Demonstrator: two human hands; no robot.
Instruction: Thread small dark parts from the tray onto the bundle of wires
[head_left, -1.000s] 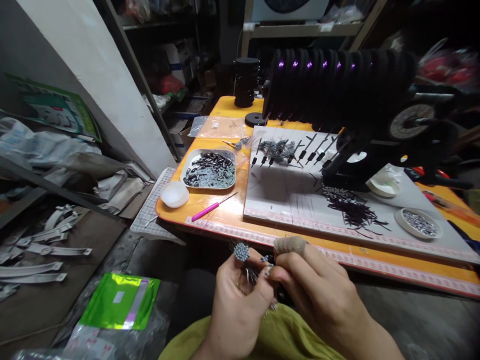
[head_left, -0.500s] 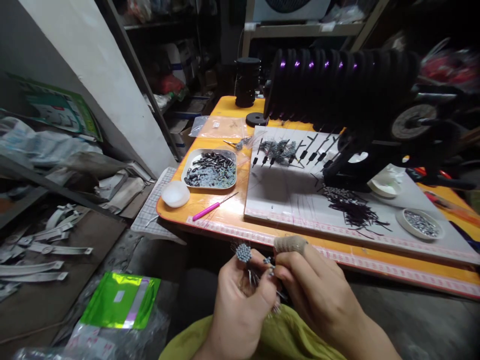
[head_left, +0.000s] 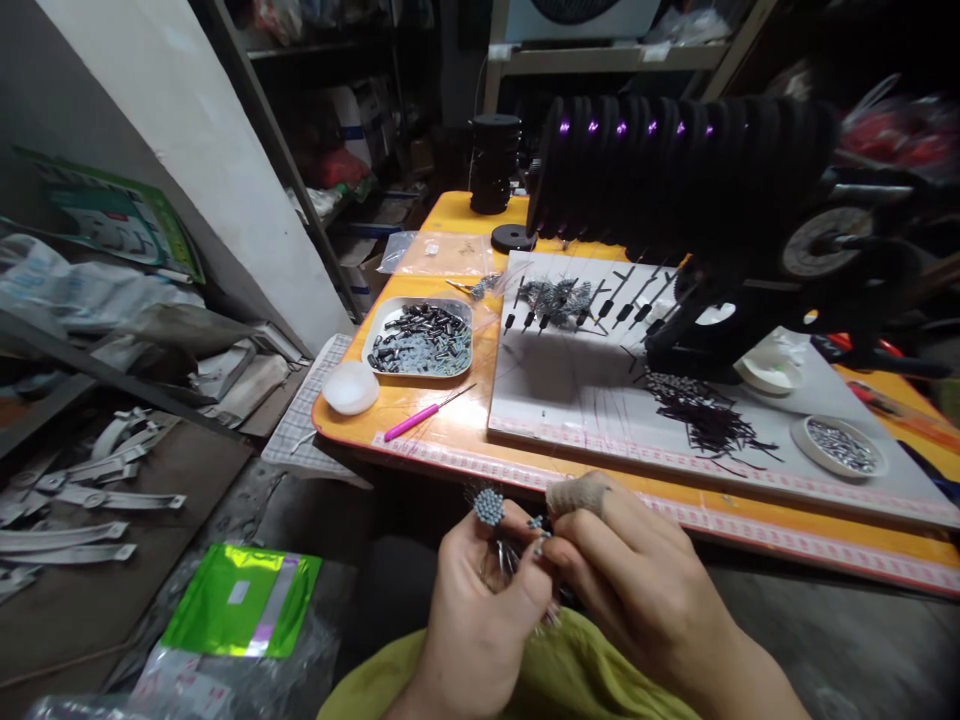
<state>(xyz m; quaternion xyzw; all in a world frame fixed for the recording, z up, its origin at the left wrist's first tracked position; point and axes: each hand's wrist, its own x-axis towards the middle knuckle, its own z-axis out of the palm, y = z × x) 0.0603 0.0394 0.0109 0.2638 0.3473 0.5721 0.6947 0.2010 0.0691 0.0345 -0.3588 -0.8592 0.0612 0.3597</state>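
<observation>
My left hand (head_left: 484,610) is closed around a bundle of thin wires with round grey-blue tips (head_left: 490,507); the tips fan out above my fingers and the fine ends hang below. Between my two hands a few more small grey-blue tips (head_left: 535,522) stick out. The thumb and fingers of my right hand (head_left: 637,560) pinch at these, close against my left thumb. What exactly lies in that pinch is mostly hidden. A beige wrap (head_left: 579,494) covers one right finger. Both hands are over my lap, in front of the table edge.
On the orange table (head_left: 457,425) are a tray of dark and grey small parts (head_left: 424,340), a white cup (head_left: 351,388) and a pink-handled hook (head_left: 412,421). A black spool machine (head_left: 675,180) stands on a white board (head_left: 555,400), with dark strips (head_left: 712,425) and a dish of metal bits (head_left: 840,447).
My right hand's fingers have shifted very slightly at the pinch beside my left thumb. The wire bundle stays in my left hand, and the table things are unchanged.
</observation>
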